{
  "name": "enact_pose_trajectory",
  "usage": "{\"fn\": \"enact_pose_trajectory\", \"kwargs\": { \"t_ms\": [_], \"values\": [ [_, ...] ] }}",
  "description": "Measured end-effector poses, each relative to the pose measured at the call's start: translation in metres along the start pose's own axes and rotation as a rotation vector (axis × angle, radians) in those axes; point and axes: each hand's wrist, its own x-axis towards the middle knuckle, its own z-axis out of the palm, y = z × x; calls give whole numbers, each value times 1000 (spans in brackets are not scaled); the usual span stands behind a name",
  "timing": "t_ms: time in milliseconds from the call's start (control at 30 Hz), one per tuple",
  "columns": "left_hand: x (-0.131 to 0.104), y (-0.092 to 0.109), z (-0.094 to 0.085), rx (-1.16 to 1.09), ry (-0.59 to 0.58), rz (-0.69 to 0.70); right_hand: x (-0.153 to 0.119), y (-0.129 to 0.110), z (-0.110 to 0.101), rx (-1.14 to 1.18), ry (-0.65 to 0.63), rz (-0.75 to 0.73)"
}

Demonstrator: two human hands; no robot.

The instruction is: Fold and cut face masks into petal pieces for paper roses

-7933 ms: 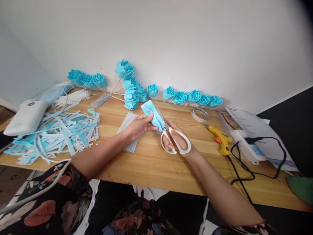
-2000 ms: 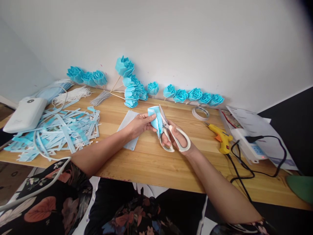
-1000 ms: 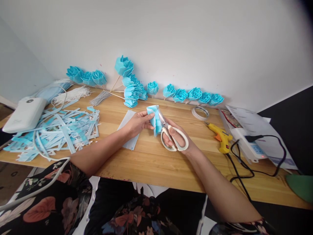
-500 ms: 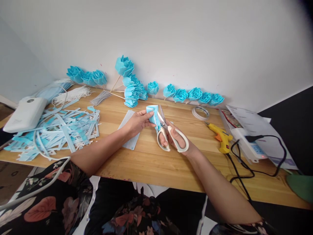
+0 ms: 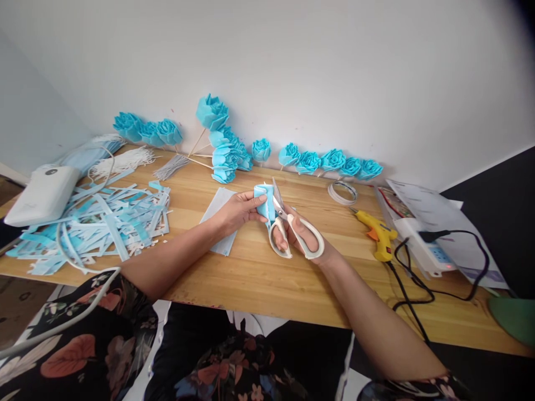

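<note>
1. Head view: the left hand [image 5: 240, 209] pinches a folded blue piece [image 5: 263, 208] between thumb and fingers, up in front of the person over the table [image 5: 234, 284].
2. The right hand [image 5: 306, 235] is curled through both loops of the scissors [image 5: 280, 213], which stand parted at the piece's right edge; whether they are biting into it, I cannot tell.
3. Already shaped are the blue flowers [image 5: 212, 112], some visibly on thin sticks: three at the left, a cluster mid-table, one alone and five at the right, along the wall.
4. The held piece looks partly worked, its cutting seemingly unfinished. A pale flat sheet [image 5: 217, 206] lies unfolded beside the left hand, partly under the forearm.
5. Cut strips [image 5: 108, 223] lie loose in a heap, not in a container.
6. Low at the left, below the tabletop, is what looks like a cardboard box [image 5: 25, 309]; its contents are hidden.
</note>
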Motion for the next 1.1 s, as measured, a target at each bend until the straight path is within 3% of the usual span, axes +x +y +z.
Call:
{"fn": "enact_pose_trajectory", "kwargs": {
  "t_ms": [300,633,1100],
  "values": [
    [1,1,-2,-11,34,-2,0,2,-1,6,20,-16],
    [-2,-1,3,34,-53,-5,0,2,-1,8,36,-14],
    [-2,-1,4,9,-44,-39,1,2,2,12,107,-33]
  ]
}}
